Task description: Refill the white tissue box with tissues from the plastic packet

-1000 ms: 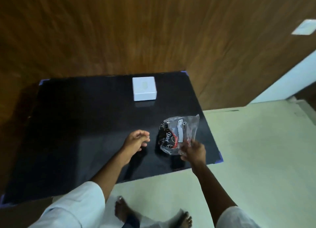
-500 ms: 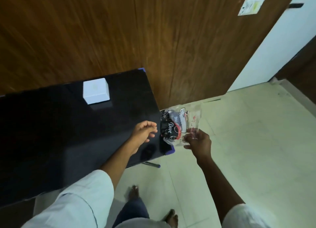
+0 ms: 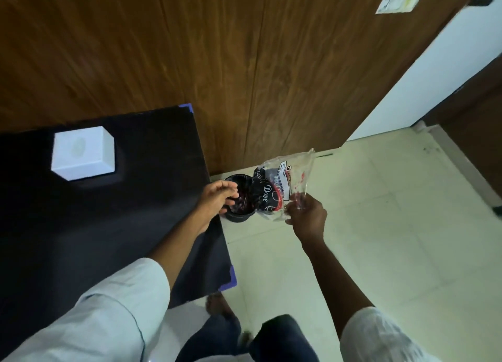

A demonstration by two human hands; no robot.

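Both hands have swung right, off the desk [image 3: 81, 239] edge and over a small black bin [image 3: 239, 212] on the floor. Right hand [image 3: 307, 216] pinches the packet's [image 3: 282, 185] lower corner, holding the clear packet up above the bin. Left hand [image 3: 218, 196] is empty, fingers loosely curled, beside the bin's rim. White box [image 3: 82, 152] sits on the desk, well apart from both hands.
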